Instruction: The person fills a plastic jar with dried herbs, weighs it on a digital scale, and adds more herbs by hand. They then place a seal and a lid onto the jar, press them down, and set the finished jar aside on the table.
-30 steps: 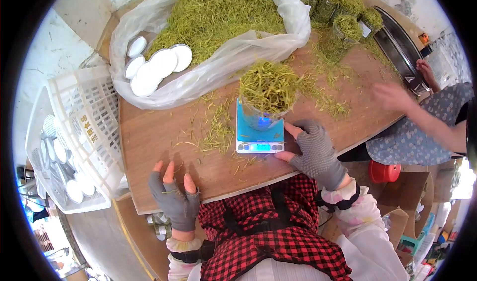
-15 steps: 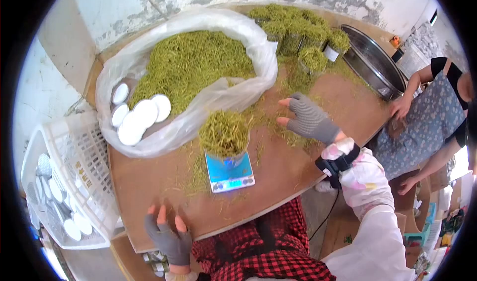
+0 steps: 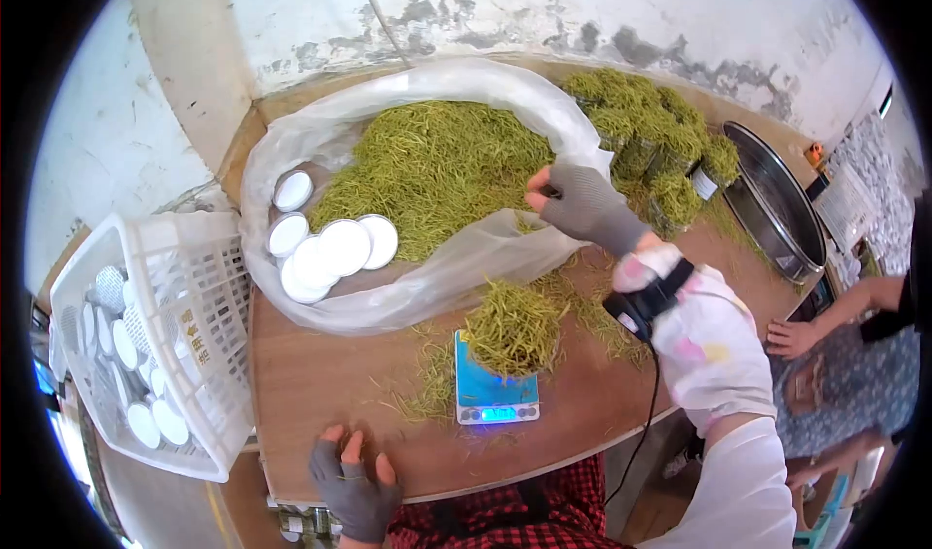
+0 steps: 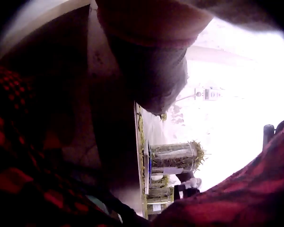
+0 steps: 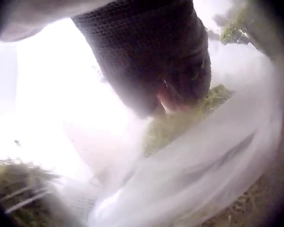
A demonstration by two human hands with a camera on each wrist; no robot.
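Observation:
My right hand (image 3: 585,204), in a grey fingerless glove, reaches over the right part of a clear plastic bag (image 3: 417,308), its fingers bent loosely above a heap of dried green shreds (image 3: 437,170). In the right wrist view the fingertips (image 5: 173,103) appear right at the shreds. A clear jar (image 4: 173,158), heaped with the same shreds (image 3: 515,326), stands on a blue digital scale (image 3: 473,384) with a lit display. My left hand (image 3: 357,486), gloved likewise, rests at the table's front edge with fingers extended, holding nothing.
White round lids (image 3: 342,248) lie at the bag's left side. A white plastic basket (image 3: 209,326) with more lids stands at left. Several filled jars (image 3: 672,199) and a round metal pan (image 3: 777,214) occupy the back right. Another person's hand (image 3: 792,338) is by the table's right edge.
My right hand has left the scale's side and moved up and forward, across the table, to the bag. The left hand stays by the table edge. The head view has shifted.

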